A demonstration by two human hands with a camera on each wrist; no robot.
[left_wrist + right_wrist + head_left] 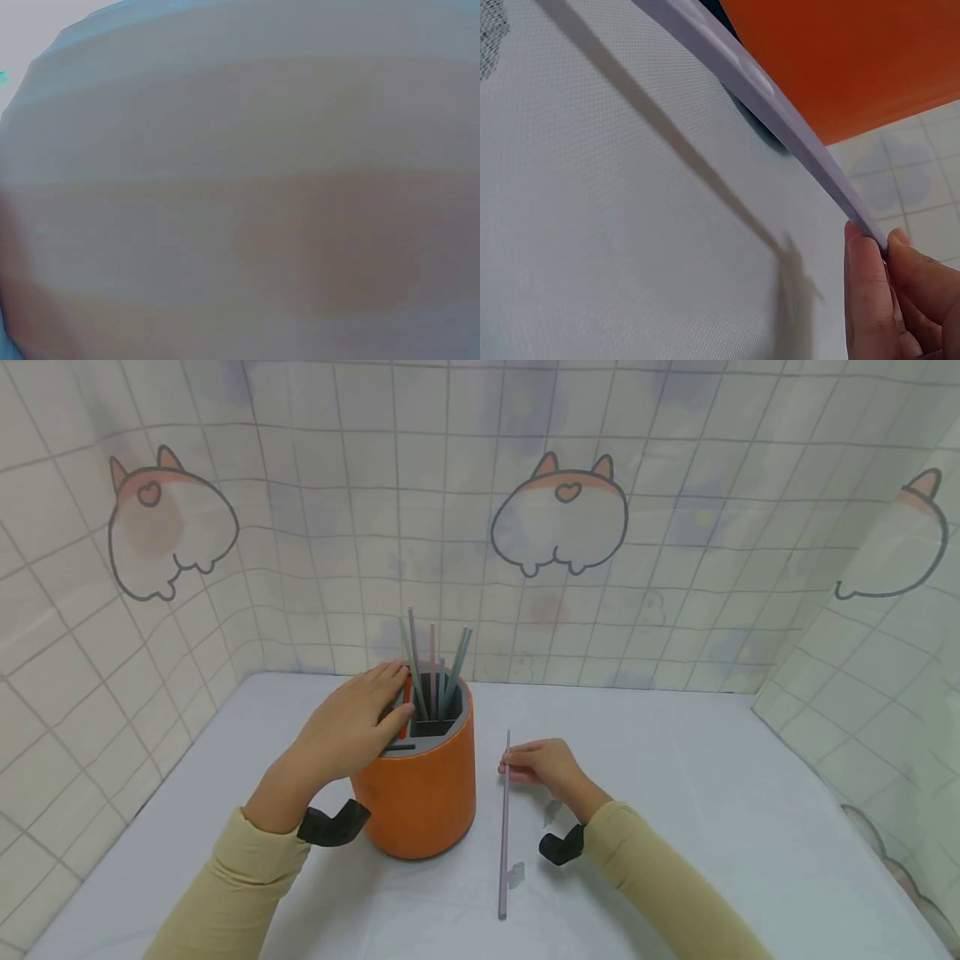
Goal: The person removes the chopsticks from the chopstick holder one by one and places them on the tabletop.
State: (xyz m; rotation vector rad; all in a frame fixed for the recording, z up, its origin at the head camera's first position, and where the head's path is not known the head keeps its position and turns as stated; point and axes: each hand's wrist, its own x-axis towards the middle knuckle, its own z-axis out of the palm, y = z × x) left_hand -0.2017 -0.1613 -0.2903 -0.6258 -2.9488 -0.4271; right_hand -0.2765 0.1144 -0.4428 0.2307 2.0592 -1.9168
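In the head view, an orange round desk organizer (420, 806) with a grey top stands on the white table. Several thin sticks in green, purple and pink (432, 668) rise from its compartments. My left hand (348, 718) rests over the left side of its top, fingers stretched out, thumb on the near part. To the right of the organizer, my right hand (551, 770) pinches a long thin lavender stick (503, 852) near its far end, between thumb and fingers. The right wrist view shows this stick (780, 112) raised over the surface, casting a shadow. A close blurred surface fills the left wrist view.
The white table (675, 793) ends against a pale gridded curtain (375, 527) with cartoon animal prints, at the back and both sides. A small grey patch (516, 875) lies beside the stick's near end. Black straps (561, 845) sit at both wrists.
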